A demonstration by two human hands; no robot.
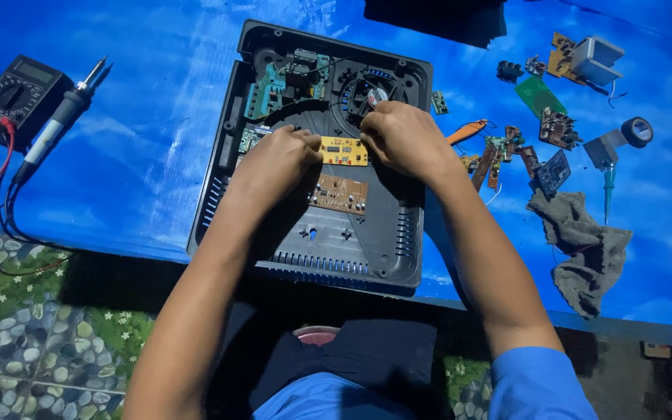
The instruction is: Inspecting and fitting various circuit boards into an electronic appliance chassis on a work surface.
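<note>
An opened black plastic appliance casing [367, 249] lies on a blue sheet [157, 140], with a round fan [371, 93] and green circuit boards [270, 89] inside. My left hand [274, 163] and my right hand [406, 136] grip the two ends of a small yellow circuit board [344, 151] above the casing's middle. A brown circuit board [339, 193] lies just below it in the casing.
A black multimeter [13, 97] with red and black leads and a soldering iron [60, 120] lie at the left. Several loose circuit boards [538, 97], a tape roll [636, 131] and a grey rag [585, 245] lie at the right. A patterned pebble floor [33, 342] is below.
</note>
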